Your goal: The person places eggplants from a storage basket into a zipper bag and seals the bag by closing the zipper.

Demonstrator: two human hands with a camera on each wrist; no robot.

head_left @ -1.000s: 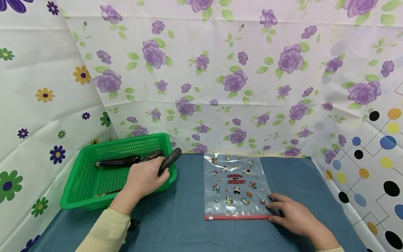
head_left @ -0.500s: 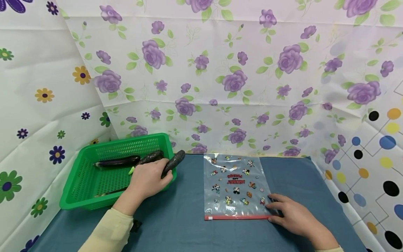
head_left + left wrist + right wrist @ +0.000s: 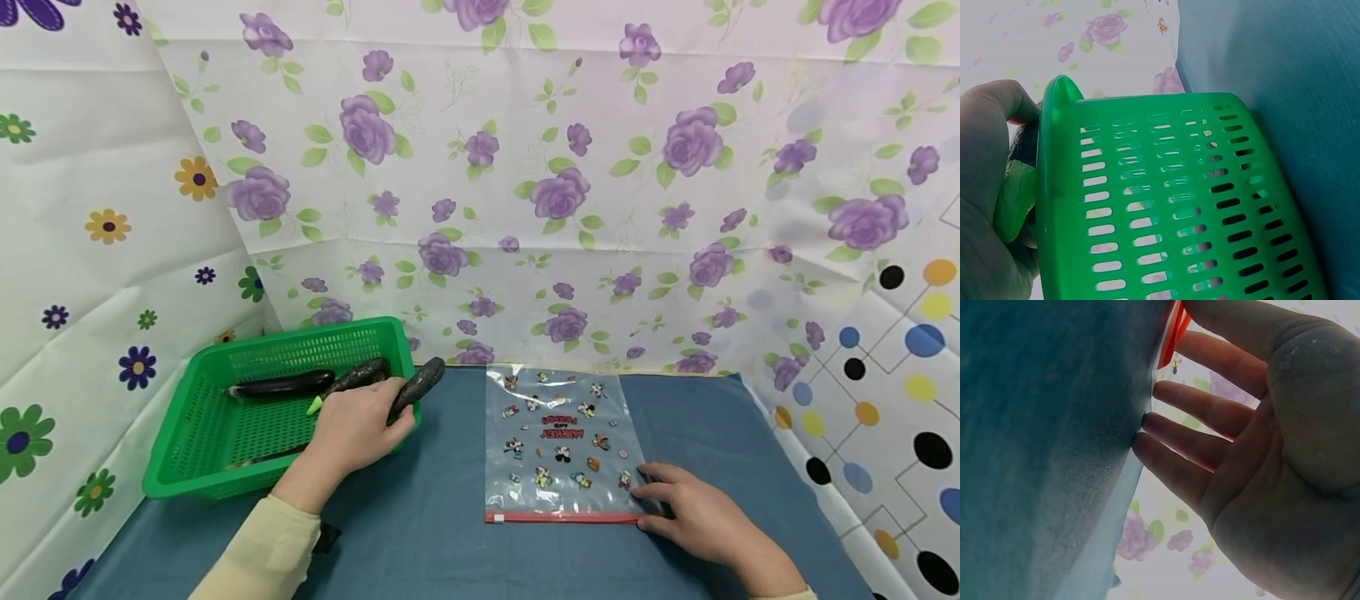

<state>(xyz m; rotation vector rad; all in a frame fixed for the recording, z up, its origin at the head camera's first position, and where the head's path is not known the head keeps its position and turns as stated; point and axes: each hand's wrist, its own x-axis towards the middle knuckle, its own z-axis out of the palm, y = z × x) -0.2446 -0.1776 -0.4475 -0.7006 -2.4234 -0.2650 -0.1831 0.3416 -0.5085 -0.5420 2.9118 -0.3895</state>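
A long, dark, bumpy vegetable (image 3: 422, 385) is slanting across the right end of the green basket (image 3: 202, 487), its tip sticking out past the rim. The left hand (image 3: 360, 429) is gripping it with curled fingers and thumb. A bright green tip (image 3: 315, 406) is showing beside the knuckles; whether it is belonging to the held vegetable I cannot tell. Inside the basket, a second dark vegetable (image 3: 363, 372) is lying just behind the hand, and a glossy eggplant (image 3: 281, 384) is lying to its left.

Well to the right, a clear printed bag (image 3: 562, 433) is lying flat on the blue-covered bench (image 3: 442, 500), its red zip edge (image 3: 566, 517) facing the person. The right hand (image 3: 693, 512) is resting at the bag's near right corner, fingers apart and only slightly bent, fingertips touching the edge. Behind the bench, a purple-flowered cloth (image 3: 495, 208) is hanging.
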